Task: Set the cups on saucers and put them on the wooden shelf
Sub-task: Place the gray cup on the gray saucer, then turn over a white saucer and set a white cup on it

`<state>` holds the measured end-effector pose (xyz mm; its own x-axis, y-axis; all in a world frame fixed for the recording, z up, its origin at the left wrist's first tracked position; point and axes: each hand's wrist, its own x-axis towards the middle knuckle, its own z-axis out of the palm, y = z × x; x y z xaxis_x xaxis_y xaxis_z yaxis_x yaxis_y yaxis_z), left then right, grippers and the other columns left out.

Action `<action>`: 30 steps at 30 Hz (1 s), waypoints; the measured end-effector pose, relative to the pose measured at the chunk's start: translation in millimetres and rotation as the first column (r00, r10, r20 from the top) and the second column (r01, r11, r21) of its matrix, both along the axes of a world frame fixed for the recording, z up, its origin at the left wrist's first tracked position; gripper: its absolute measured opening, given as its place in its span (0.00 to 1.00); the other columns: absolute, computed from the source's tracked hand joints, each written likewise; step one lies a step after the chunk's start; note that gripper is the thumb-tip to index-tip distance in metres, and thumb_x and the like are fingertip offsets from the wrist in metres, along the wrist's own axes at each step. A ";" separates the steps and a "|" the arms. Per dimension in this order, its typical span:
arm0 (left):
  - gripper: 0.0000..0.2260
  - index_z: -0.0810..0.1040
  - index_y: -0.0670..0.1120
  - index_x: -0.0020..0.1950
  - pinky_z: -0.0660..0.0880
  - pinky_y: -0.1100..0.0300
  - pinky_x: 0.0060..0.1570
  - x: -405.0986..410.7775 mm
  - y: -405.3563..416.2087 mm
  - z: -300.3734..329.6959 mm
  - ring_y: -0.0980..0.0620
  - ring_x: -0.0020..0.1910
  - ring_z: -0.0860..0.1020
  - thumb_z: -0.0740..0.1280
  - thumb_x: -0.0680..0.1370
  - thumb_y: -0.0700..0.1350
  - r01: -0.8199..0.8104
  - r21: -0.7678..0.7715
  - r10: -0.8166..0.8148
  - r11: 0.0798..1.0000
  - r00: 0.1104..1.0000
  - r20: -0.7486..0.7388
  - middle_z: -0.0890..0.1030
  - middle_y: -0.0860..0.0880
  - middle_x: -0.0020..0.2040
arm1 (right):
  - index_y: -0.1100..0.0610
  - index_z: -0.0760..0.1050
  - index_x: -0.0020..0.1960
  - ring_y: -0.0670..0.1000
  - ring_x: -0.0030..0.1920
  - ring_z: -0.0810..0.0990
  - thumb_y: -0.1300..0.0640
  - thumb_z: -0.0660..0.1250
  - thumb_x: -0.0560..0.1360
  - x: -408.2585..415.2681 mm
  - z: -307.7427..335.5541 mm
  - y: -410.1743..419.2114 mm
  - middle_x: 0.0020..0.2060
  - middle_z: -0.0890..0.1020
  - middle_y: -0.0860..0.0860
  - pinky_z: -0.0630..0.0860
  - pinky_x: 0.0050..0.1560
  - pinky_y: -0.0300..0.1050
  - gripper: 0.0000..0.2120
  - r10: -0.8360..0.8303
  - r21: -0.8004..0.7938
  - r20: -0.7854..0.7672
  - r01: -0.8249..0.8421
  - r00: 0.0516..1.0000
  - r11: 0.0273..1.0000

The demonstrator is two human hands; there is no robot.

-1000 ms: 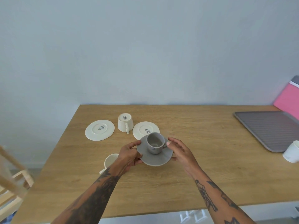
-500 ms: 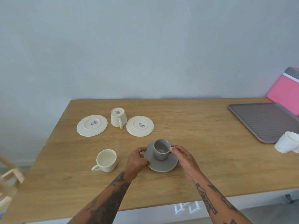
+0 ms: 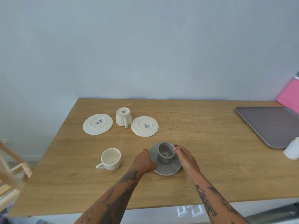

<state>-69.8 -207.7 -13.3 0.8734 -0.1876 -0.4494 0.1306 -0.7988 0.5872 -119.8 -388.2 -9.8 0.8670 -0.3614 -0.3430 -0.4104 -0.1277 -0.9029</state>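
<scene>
A grey cup (image 3: 165, 152) stands upright on a grey saucer (image 3: 168, 168) near the middle of the table. My left hand (image 3: 144, 162) grips the saucer's left rim and my right hand (image 3: 186, 158) grips its right rim, thumb near the cup. A cream cup (image 3: 111, 158) stands upright to the left. Farther back, a cream cup (image 3: 123, 116) sits upside down between two cream saucers (image 3: 97, 124) (image 3: 144, 126), both turned face down. Part of a light wooden shelf (image 3: 11, 168) shows at the left edge.
The wooden table (image 3: 210, 159) meets a pale wall at the back. A grey ribbed drying mat (image 3: 271, 125) lies at the right, with a white cup (image 3: 293, 150) at its near edge and a pink board (image 3: 289, 97) behind.
The grey cup and saucer came down toward the table's near middle, both hands staying on the rim. The view shifted, so the upright cream cup now shows in full.
</scene>
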 end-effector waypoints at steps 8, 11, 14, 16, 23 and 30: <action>0.31 0.68 0.43 0.73 0.75 0.54 0.61 8.2 21.5 1.5 0.45 0.63 0.77 0.74 0.73 0.46 0.000 -0.072 0.003 0.997 0.999 0.039 0.78 0.43 0.66 | 0.37 0.79 0.55 0.47 0.58 0.75 0.43 0.66 0.76 5.1 -0.8 -4.2 0.55 0.79 0.41 0.69 0.54 0.45 0.09 -0.027 -0.058 -0.030 0.025 0.999 0.998; 0.24 0.74 0.43 0.70 0.78 0.54 0.56 19.6 42.6 12.2 0.47 0.52 0.82 0.73 0.74 0.44 -0.046 -0.153 0.056 0.987 0.996 0.064 0.84 0.44 0.54 | 0.42 0.80 0.58 0.46 0.56 0.76 0.44 0.67 0.75 6.8 3.8 -3.6 0.55 0.79 0.41 0.70 0.52 0.42 0.12 -0.061 -0.077 -0.034 0.058 0.998 0.995; 0.15 0.79 0.43 0.63 0.79 0.59 0.42 35.2 67.8 34.1 0.53 0.36 0.81 0.69 0.77 0.40 -0.092 -0.295 0.134 0.951 0.983 0.123 0.84 0.47 0.43 | 0.44 0.82 0.50 0.39 0.45 0.77 0.46 0.68 0.74 18.5 21.2 0.6 0.49 0.82 0.41 0.70 0.39 0.38 0.07 -0.161 -0.139 0.009 0.160 0.987 0.977; 0.12 0.80 0.42 0.61 0.80 0.58 0.41 46.0 82.7 51.5 0.53 0.34 0.81 0.66 0.77 0.38 -0.144 -0.404 0.220 0.903 0.964 0.149 0.84 0.46 0.41 | 0.46 0.80 0.48 0.38 0.42 0.76 0.46 0.68 0.74 34.6 38.7 5.3 0.46 0.82 0.42 0.68 0.35 0.36 0.06 -0.191 -0.197 0.053 0.198 0.980 0.960; 0.06 0.81 0.43 0.49 0.81 0.50 0.54 89.3 106.5 81.0 0.47 0.37 0.81 0.66 0.75 0.36 -0.273 -0.525 0.331 0.806 0.944 0.016 0.82 0.44 0.44 | 0.50 0.79 0.51 0.49 0.44 0.78 0.46 0.66 0.73 104.1 84.9 39.2 0.44 0.80 0.46 0.73 0.47 0.44 0.11 -0.064 -0.289 0.016 0.066 0.998 0.955; 0.03 0.80 0.40 0.42 0.79 0.54 0.47 126.8 86.8 54.0 0.48 0.32 0.77 0.66 0.74 0.36 -0.312 -0.465 0.326 0.829 0.944 -0.053 0.77 0.45 0.36 | 0.62 0.80 0.58 0.53 0.40 0.76 0.51 0.64 0.75 159.7 52.5 54.7 0.41 0.79 0.55 0.75 0.43 0.46 0.18 0.021 -0.243 -0.160 -0.060 0.987 0.968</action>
<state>57.0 -120.9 40.7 0.9314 -0.0754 -0.3562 0.3093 -0.3523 0.8833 39.9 -333.5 42.7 0.8259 -0.4174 -0.3792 -0.5328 -0.3576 -0.7669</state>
